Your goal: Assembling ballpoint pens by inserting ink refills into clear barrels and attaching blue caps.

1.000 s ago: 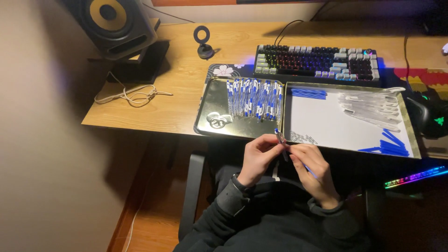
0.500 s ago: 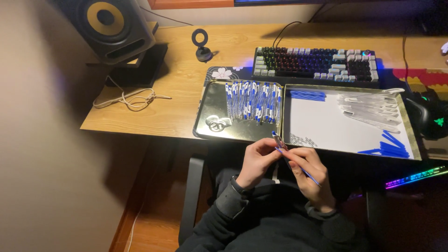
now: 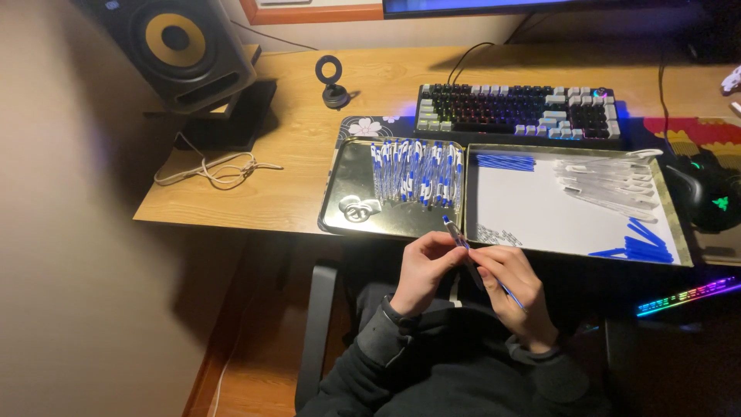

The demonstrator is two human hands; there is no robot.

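The pen (image 3: 463, 245) runs on a slant, its blue-and-white tip up and to the left toward the dark tray (image 3: 347, 181), its long axis dropping right toward the person's lap. The left hand (image 3: 423, 270) pinches its upper part; the right hand (image 3: 515, 289) grips a thin blue refill (image 3: 511, 293) at the lower end. Fingers hide the pen's middle, so where the two parts meet is unclear. It sits just below the desk (image 3: 285, 193) edge, in front of the white tray (image 3: 525, 208).
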